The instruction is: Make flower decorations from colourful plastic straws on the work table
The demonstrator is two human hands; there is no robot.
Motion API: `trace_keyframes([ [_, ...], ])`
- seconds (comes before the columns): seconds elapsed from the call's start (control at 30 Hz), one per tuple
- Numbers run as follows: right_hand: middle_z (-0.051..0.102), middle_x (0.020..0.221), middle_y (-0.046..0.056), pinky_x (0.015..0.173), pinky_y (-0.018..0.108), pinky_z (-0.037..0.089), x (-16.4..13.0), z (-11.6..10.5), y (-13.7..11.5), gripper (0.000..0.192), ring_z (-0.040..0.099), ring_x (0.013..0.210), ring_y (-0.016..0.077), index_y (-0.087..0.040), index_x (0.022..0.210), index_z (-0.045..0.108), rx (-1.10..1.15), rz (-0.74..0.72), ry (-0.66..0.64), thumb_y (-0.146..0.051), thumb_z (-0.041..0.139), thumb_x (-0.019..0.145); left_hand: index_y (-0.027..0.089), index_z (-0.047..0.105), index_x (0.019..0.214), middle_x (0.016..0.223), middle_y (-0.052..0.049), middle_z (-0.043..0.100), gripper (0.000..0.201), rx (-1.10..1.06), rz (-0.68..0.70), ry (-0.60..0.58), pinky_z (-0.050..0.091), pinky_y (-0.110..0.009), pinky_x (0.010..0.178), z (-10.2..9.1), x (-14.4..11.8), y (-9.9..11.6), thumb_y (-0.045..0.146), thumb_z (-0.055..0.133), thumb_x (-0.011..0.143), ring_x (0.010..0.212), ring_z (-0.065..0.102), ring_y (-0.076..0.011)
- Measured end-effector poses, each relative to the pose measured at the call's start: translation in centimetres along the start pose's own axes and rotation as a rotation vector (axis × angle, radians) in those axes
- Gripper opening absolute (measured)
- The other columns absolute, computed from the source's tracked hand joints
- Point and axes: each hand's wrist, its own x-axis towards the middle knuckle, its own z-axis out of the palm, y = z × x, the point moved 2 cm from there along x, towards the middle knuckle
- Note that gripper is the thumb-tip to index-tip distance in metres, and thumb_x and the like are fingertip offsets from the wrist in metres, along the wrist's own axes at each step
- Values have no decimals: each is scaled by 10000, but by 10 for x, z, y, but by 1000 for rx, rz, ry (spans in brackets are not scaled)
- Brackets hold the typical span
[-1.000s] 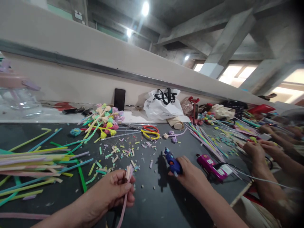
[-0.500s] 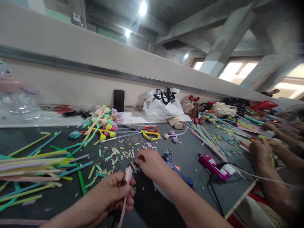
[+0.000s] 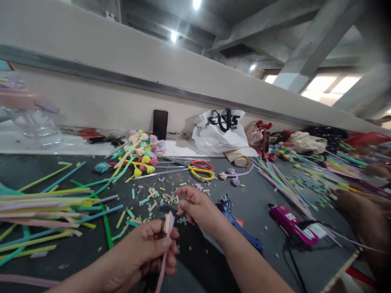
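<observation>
Low in the middle, my left hand (image 3: pixel 152 248) pinches a pale pink pipe cleaner (image 3: pixel 163 266) between thumb and fingers. The stem hangs down from the hand, and short cream and lilac pieces (image 3: pixel 169 221) cluster at its top. My right hand (image 3: pixel 197 207) hovers just beyond it, thumb and forefinger apart at the edge of many cut pipe cleaner bits (image 3: pixel 152 197) scattered on the dark table. Its other fingers are partly hidden, and I make out nothing held there. Beside my right forearm lies a blue glue gun (image 3: pixel 240 228).
Long pipe cleaners (image 3: pixel 36 215) lie bundled at left. Fuzzy flowers (image 3: pixel 139 150), scissors (image 3: pixel 201 173) and a small purple flower sprig (image 3: pixel 235 175) are farther back. A magenta corded device (image 3: pixel 293 226) rests at right, near a co-worker's arm (image 3: pixel 360 215). A phone (image 3: pixel 160 124) leans against the wall.
My right hand's fingers have spread from a closer pinch, over the cut bits. The left hand keeps its hold on the pipe cleaner. The view has swung slightly left.
</observation>
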Motion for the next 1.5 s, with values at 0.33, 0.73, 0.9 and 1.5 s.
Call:
trace_keyframes([
  [0.33, 463, 373, -97, 507, 213, 382, -2, -3, -3, 145, 483, 409, 87, -194, 723, 424, 359, -35, -10, -303, 457, 811, 146, 558, 851, 719, -10, 575, 188, -6, 7, 5, 470, -268, 632, 0, -2, -1, 243, 640, 712, 573, 548, -84],
  [0.73, 511, 582, -38, 571, 225, 331, -12, 8, -12, 204, 437, 547, 88, -150, 631, 547, 460, -45, 1, -311, 669, 657, 136, 537, 884, 732, -18, 583, 194, 0, 38, -22, 466, -272, 655, -6, 1, -3, 237, 615, 739, 582, 566, -88],
  [0.9, 580, 588, -11, 558, 248, 389, -11, 17, -9, 201, 515, 544, 116, -163, 639, 542, 439, -38, -26, -325, 658, 663, 141, 539, 884, 745, -21, 577, 207, 4, 45, -38, 469, -277, 659, -6, -1, -4, 264, 616, 736, 592, 568, -92],
  [1.5, 512, 620, -26, 507, 206, 401, -13, 21, -14, 125, 494, 562, 99, -180, 586, 514, 43, -165, 188, -183, 598, 679, 137, 526, 831, 749, -21, 562, 146, -12, 78, -55, 468, -276, 631, -3, 0, -1, 261, 574, 771, 570, 536, -77],
])
